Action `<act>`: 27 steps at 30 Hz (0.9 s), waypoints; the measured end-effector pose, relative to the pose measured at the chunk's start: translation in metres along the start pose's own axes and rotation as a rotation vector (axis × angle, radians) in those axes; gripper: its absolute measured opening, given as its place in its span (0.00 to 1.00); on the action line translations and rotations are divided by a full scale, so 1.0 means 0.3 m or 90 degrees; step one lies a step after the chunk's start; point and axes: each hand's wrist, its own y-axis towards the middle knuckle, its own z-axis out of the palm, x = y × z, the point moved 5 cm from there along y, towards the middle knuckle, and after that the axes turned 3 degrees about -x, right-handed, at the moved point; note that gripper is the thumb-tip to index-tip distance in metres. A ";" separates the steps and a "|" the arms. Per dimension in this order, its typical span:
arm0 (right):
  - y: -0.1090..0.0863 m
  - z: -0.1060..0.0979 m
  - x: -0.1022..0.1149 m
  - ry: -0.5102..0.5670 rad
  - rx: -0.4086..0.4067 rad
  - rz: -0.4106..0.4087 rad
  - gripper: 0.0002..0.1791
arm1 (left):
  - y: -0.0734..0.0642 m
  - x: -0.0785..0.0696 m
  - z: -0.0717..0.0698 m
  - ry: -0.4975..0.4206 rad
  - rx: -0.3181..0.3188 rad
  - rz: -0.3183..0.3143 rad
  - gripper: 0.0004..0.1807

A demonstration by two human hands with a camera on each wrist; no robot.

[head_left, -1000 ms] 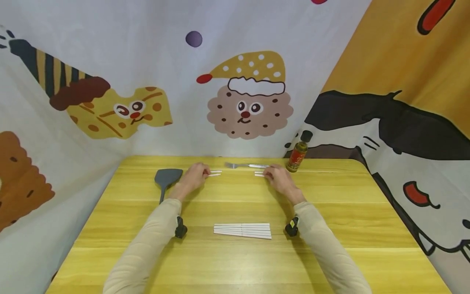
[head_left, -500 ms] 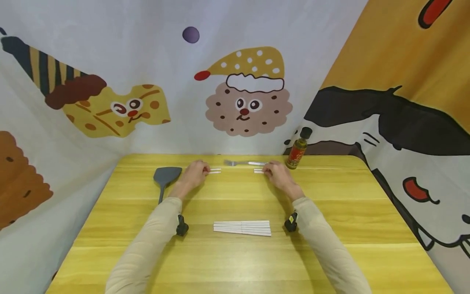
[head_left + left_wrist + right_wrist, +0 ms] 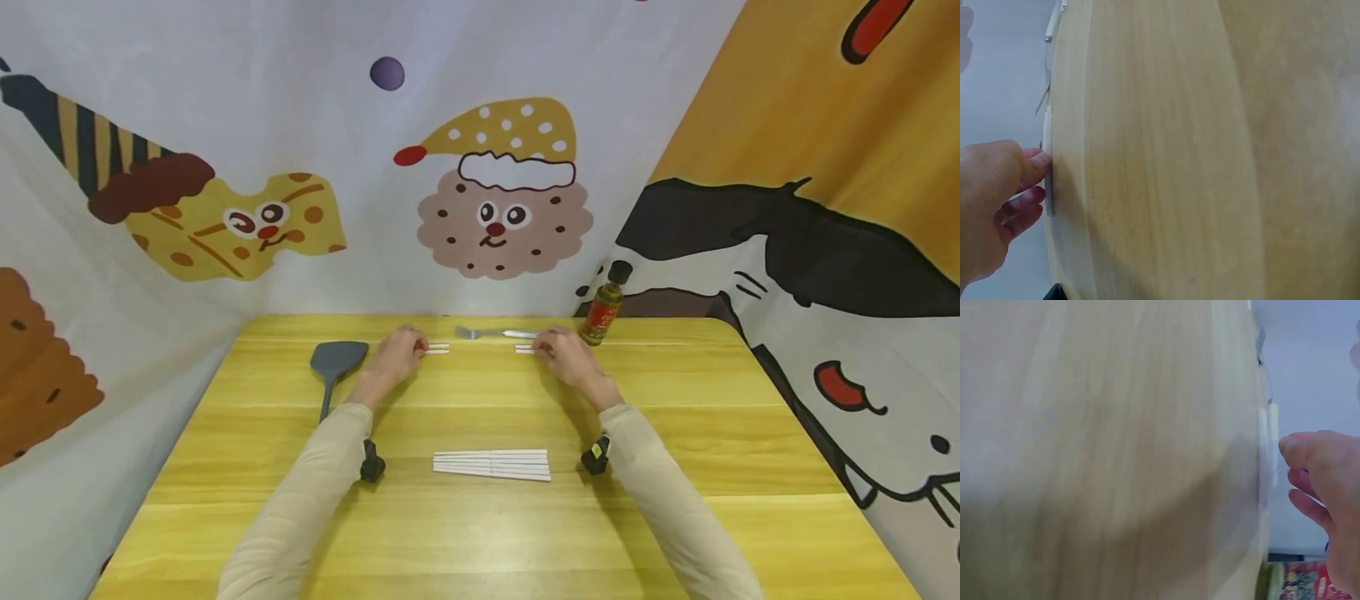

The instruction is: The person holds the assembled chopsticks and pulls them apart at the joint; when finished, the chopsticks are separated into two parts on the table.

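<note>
My left hand (image 3: 393,358) pinches a short white stick (image 3: 1047,169) between thumb and fingers at the table's far edge. In the head view, the ends of two such white sticks (image 3: 438,345) show past the left fingertips. At the other side my right hand (image 3: 570,358) has its thumb close to its forefinger and the other fingers loosely bent. Two short white sticks (image 3: 523,346) end at it in the head view; in the right wrist view, a stick (image 3: 1264,456) lies just beside the fingertips, with a gap. Behind them lies a fork (image 3: 480,332) with a white handle.
Several white sticks (image 3: 491,465) lie side by side in the middle of the table (image 3: 487,550). A grey spatula (image 3: 339,360) lies left of my left hand. A red-labelled bottle (image 3: 602,312) with a black cap stands behind my right hand, before a printed curtain (image 3: 360,125).
Both hands stay almost where they were by the white sticks. The head view has shifted slightly; the things on the table have not visibly moved.
</note>
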 end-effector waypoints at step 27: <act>-0.255 -0.062 0.301 0.111 0.167 -0.062 0.16 | -0.312 -0.259 -0.010 -0.023 0.088 0.105 0.06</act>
